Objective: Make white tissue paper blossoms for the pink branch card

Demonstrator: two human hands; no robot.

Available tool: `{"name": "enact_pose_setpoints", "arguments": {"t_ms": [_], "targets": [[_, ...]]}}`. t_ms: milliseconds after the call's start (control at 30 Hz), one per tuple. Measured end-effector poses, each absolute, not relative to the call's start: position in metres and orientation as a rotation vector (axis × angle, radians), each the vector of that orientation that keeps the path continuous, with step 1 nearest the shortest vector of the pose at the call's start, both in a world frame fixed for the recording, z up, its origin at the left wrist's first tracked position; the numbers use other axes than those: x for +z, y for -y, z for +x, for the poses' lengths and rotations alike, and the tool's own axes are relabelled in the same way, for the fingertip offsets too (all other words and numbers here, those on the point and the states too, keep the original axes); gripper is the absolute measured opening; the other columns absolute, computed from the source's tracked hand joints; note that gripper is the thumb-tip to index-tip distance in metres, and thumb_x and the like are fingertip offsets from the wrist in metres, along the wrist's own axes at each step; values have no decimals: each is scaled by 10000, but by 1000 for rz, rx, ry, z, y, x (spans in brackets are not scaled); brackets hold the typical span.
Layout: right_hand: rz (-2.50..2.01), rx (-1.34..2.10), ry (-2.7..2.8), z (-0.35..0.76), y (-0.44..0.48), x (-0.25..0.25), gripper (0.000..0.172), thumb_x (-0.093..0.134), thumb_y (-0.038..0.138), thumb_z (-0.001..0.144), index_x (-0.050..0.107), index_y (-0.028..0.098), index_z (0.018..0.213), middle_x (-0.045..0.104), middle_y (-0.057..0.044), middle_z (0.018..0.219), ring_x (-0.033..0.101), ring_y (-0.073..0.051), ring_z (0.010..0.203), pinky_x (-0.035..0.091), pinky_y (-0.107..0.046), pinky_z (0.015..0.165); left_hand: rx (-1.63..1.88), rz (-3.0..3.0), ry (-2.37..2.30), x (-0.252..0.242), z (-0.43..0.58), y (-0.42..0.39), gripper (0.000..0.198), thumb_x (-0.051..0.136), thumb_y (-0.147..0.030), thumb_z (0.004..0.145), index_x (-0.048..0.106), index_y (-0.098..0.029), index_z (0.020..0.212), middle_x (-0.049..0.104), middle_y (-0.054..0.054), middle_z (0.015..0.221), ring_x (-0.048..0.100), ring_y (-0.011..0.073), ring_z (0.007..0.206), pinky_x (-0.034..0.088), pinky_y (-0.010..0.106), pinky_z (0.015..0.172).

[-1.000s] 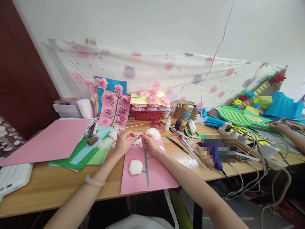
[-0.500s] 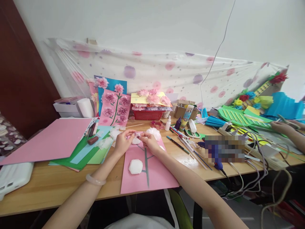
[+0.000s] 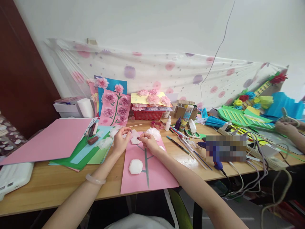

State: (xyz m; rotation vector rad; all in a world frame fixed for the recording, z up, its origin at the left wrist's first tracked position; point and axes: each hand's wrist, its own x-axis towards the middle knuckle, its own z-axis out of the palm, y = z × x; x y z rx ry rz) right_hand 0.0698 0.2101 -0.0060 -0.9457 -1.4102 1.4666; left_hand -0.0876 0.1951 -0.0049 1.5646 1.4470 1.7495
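Observation:
White tissue paper [image 3: 134, 137] in rounded, thin layers is between my hands, above the upper left of a pink sheet [image 3: 162, 178]. My left hand [image 3: 121, 141], a pale bangle on its wrist, has its fingertips pinched at the tissue's upper left edge. My right hand [image 3: 149, 142] pinches the tissue's right side between thumb and finger. Painted on the sheet is a grey-green stem [image 3: 146, 168] with side branches. A flat white tissue round [image 3: 135, 166] lies at the lower left branch, and a fluffed white paper flower [image 3: 153, 134] sits at the top right.
Coloured paper sheets [image 3: 59, 136] and loose tissue pieces lie left. Behind stand a pink flower picture [image 3: 114, 108] and a red basket [image 3: 147, 115]. Brushes, a marker [image 3: 177, 144], a glue gun [image 3: 216, 159] and cables lie right. Another person's hand [image 3: 287, 127] is far right.
My left fingertips have moved a little left, away from my right hand, and more of the tissue shows between them. At far right, the other person's hand has shifted slightly right.

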Motion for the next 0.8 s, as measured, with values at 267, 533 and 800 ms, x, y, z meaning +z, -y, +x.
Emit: {"name": "enact_pose_setpoints", "arguments": {"t_ms": [267,533,800], "targets": [[-965,1449,1419,69,-209,-5,174,639,294,633,502,191,664,363,101,411,271,-54,346,164,-222,380,1769,1268,-1368,-7,-102,-207,313,607,-345,653,574,-170,911,674,50,798,644,188,732,496,310,695],[-980,1408,1430,70,-210,-6,201,659,328,636,547,181,715,430,83,485,319,-53,379,205,-217,392,1470,1339,-1160,-2,-94,-201,340,683,-354,562,646,-132,817,695,89,769,653,201,692,513,324,652],[-950,1527,1361,69,-209,-3,150,596,331,694,565,186,707,323,92,443,216,-58,382,147,-223,390,1676,1485,-1623,-6,-122,-210,171,617,-146,580,633,-212,737,703,79,891,586,304,1049,409,471,947]]}}
